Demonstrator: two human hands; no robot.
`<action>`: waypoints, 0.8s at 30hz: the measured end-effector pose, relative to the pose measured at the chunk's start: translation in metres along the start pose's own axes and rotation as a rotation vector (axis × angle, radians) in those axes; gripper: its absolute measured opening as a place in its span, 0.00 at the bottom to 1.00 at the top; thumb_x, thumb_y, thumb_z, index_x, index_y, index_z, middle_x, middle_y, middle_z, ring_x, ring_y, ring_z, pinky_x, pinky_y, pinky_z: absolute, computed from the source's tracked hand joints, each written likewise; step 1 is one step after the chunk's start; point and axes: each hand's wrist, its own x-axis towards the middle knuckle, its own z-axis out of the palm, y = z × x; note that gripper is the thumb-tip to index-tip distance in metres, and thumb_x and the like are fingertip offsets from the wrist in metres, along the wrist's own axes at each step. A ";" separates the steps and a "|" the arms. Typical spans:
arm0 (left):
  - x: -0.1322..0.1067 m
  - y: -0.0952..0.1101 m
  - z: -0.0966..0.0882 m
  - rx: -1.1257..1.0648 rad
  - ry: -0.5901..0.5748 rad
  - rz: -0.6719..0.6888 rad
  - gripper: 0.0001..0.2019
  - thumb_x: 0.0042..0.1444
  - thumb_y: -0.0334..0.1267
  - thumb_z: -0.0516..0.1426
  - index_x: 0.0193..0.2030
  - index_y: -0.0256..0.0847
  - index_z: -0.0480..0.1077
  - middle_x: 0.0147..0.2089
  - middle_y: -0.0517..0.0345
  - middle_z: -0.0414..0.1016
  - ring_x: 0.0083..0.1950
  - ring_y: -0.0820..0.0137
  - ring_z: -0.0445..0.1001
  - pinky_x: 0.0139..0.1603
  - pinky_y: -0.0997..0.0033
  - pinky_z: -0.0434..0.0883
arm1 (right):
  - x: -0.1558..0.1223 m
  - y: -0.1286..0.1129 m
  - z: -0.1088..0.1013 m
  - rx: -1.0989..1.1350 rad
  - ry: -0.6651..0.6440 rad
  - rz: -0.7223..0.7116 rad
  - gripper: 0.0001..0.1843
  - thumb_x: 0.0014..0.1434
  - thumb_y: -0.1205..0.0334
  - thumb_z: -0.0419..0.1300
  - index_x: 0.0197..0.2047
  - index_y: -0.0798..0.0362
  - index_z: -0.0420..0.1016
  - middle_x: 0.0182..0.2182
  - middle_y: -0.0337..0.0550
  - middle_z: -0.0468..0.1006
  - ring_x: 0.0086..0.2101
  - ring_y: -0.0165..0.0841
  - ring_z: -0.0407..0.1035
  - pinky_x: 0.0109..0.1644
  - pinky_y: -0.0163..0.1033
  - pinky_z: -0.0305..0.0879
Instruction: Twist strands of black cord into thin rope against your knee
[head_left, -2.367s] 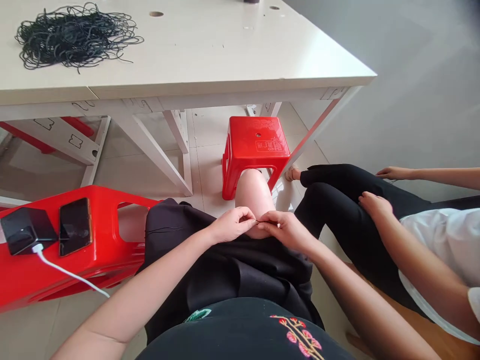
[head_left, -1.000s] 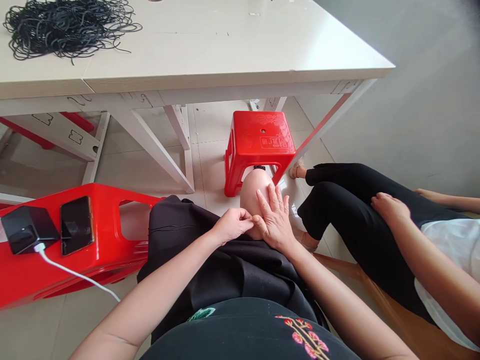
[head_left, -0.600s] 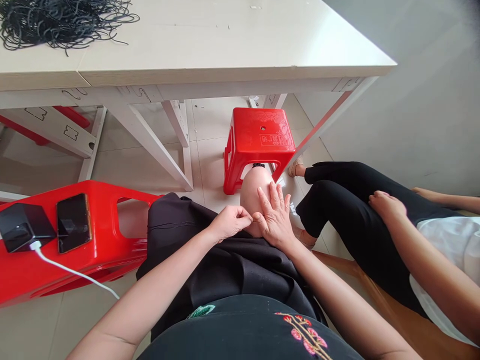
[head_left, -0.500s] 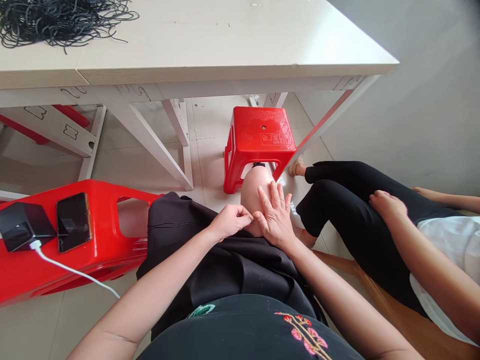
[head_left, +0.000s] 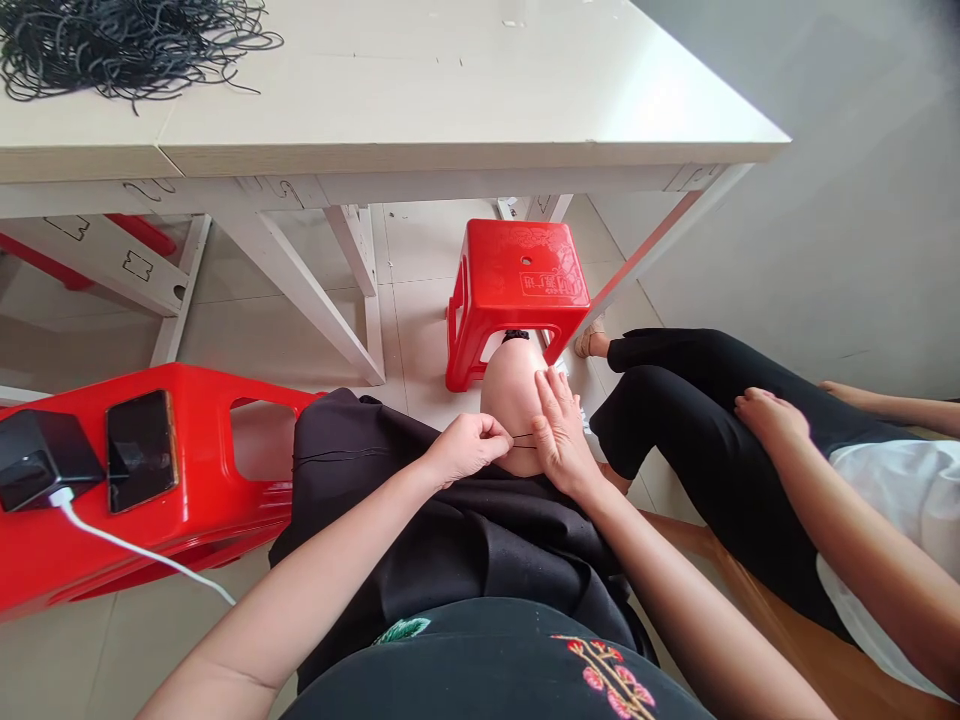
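Observation:
My left hand (head_left: 466, 447) is closed in a pinch on a thin black thread (head_left: 523, 441) stretched across my bare knee (head_left: 511, 392). My right hand (head_left: 559, 432) lies on the right side of that knee with its fingers extended and close together, holding the other end of the thread against the skin. Both hands rest above my black skirt (head_left: 420, 520).
A white table (head_left: 420, 90) stands ahead with a heap of black elastic cords (head_left: 127, 40) at its far left. A small red stool (head_left: 517, 290) sits under it. A larger red stool (head_left: 150, 470) on my left carries a phone (head_left: 141, 450) and a black charger (head_left: 41, 462). Another person (head_left: 787, 470) sits at my right.
My right hand went from pinching to lying flat on the knee, then slid right, and a short stretch of black thread now shows taut between the two hands.

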 end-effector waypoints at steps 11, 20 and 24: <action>-0.005 0.007 -0.007 -0.027 0.020 -0.043 0.05 0.43 0.35 0.57 0.24 0.36 0.66 0.23 0.62 0.69 0.23 0.79 0.61 0.26 0.77 0.59 | -0.001 0.089 -0.022 0.170 0.035 0.107 0.41 0.59 0.34 0.34 0.69 0.45 0.40 0.69 0.43 0.36 0.66 0.50 0.25 0.64 0.69 0.23; -0.008 0.018 -0.019 -0.012 0.088 -0.055 0.06 0.44 0.36 0.57 0.24 0.36 0.66 0.23 0.62 0.69 0.22 0.80 0.61 0.26 0.77 0.60 | 0.012 0.092 0.009 0.461 0.156 0.147 0.41 0.56 0.34 0.19 0.69 0.41 0.22 0.68 0.30 0.27 0.66 0.37 0.24 0.68 0.59 0.30; -0.008 0.020 -0.023 0.010 0.102 -0.050 0.06 0.45 0.37 0.57 0.24 0.36 0.66 0.23 0.62 0.69 0.23 0.80 0.61 0.26 0.77 0.60 | 0.021 0.071 0.014 0.579 0.083 0.098 0.43 0.53 0.33 0.17 0.68 0.41 0.22 0.69 0.29 0.31 0.66 0.31 0.25 0.69 0.53 0.27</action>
